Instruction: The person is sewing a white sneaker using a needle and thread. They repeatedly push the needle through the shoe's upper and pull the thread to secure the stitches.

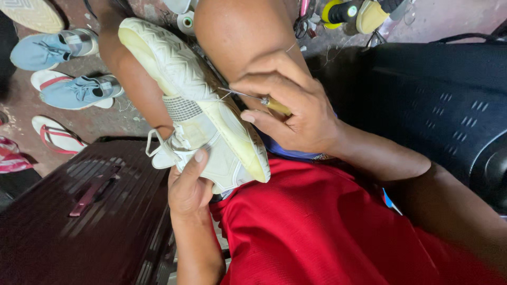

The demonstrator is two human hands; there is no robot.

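A white sports shoe with a yellowed ribbed sole lies sole-up between my bare knees. My left hand grips its upper near the heel, thumb pressed on the white fabric by the laces. My right hand is closed around a stitching awl with a yellowish handle. The awl's thin metal needle points left into the seam where the sole meets the upper. A fine thread runs by the needle tip. I wear a red shirt.
A dark maroon case stands at lower left and a black case at right. Pale blue sneakers and a pink-strapped sandal lie on the floor at left. Thread spools and tools sit at the top.
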